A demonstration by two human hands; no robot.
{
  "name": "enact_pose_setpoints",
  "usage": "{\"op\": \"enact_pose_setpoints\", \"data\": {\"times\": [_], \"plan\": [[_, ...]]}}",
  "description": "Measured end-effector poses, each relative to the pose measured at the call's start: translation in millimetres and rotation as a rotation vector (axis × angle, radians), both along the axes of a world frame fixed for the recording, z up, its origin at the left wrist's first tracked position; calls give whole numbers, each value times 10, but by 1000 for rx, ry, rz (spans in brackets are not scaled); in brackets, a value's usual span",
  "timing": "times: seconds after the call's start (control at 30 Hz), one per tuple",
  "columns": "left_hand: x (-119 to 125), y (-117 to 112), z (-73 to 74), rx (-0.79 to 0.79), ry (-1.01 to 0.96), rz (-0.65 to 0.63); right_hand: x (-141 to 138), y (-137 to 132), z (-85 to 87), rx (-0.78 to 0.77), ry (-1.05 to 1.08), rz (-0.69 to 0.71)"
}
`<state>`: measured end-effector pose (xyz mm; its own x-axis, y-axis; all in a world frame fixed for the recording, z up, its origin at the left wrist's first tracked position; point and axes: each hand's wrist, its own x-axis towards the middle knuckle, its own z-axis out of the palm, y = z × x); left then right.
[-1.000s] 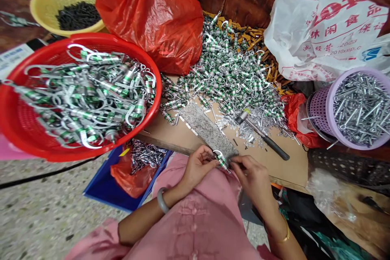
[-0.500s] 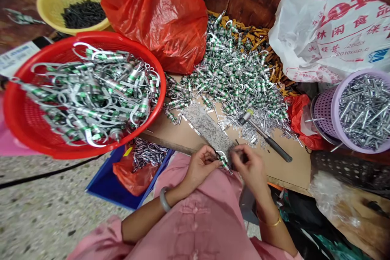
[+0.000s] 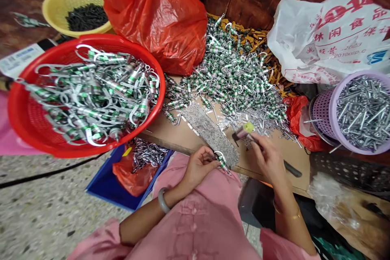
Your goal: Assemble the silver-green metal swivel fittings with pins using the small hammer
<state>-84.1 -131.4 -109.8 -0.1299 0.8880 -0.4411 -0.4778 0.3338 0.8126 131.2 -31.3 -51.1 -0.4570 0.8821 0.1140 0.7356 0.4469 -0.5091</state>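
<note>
Here, the left grip (image 3: 199,166) pinches a green-banded metal clip (image 3: 223,163), while the raised right grip (image 3: 268,158) closes around a small hammer (image 3: 243,131).

Silver clips banded in green (image 3: 231,73) lie by a speckled grey stone slab (image 3: 210,134), between a red lattice basket (image 3: 22,126) and a lilac lattice basket (image 3: 321,115), under a white plastic bag (image 3: 323,36) printed in red.
</note>
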Motion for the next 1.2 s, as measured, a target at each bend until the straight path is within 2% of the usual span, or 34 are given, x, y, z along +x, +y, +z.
{"op": "enact_pose_setpoints", "data": {"times": [0.07,0.17,0.27,0.33,0.43,0.5,0.57,0.63,0.7,0.8,0.87,0.93,1.07,1.2], "plan": [[-6,3,3,-1,-14,-8,10,-302,66,23,114,33],[-8,6,0,3,-33,-12,-20,-669,24,228,164,10],[-1,-3,-22,7,-36,1,-39,-789,-67,243,92,43],[8,-24,-40,15,-32,0,-13,-680,-96,275,151,-61],[17,-69,-45,68,80,12,67,-241,-117,269,248,-243],[8,-89,-28,152,260,-8,122,134,-148,164,160,-235],[-18,-86,-5,278,444,-77,165,434,-188,137,57,-221],[-54,-64,16,404,569,-117,187,551,-224,178,17,-218],[-91,-36,34,490,640,-88,197,463,-247,201,-13,-190],[-134,-4,70,549,671,-54,220,115,-271,99,-125,-74],[-156,12,105,566,636,-110,241,-97,-295,32,-194,-36],[-169,28,140,568,585,-191,258,-211,-325,32,-230,-56],[-162,49,175,535,526,-259,281,-184,-358,49,-261,-47],[-132,31,180,489,512,-241,206,-157,-254,8,-195,-75]]}}
